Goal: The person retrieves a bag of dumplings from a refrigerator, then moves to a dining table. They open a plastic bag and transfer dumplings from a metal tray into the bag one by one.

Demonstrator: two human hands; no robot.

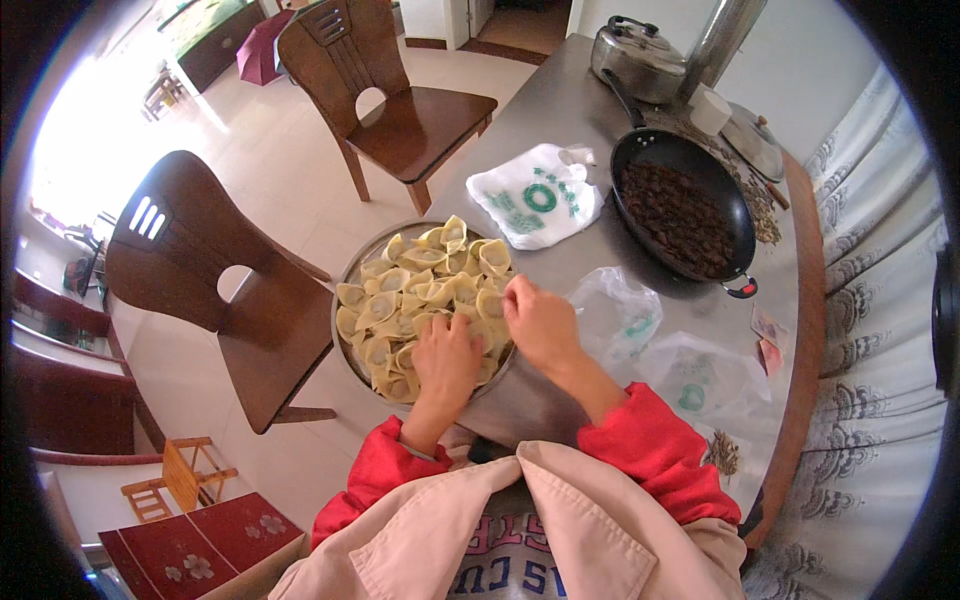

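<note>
A round metal tray (357,381) at the picture's middle holds many folded wontons (384,304), packed close together. My left hand (448,358) rests over the lower middle of the wontons, its fingers bent down among them; whether it grips one is hidden. At the tray's right edge, my right hand (541,319) has curled fingers beside a wonton (491,303); its fingertips are close together, and I cannot tell if they pinch the dough. Red sleeves cover both forearms.
A black frying pan (622,217) with dark contents, a white printed plastic bag (536,196) and clear plastic bags (619,300) lie right of the tray on the metal table (517,409). A lidded metal pot (637,64) stands behind. Wooden chairs (285,322) flank the left side.
</note>
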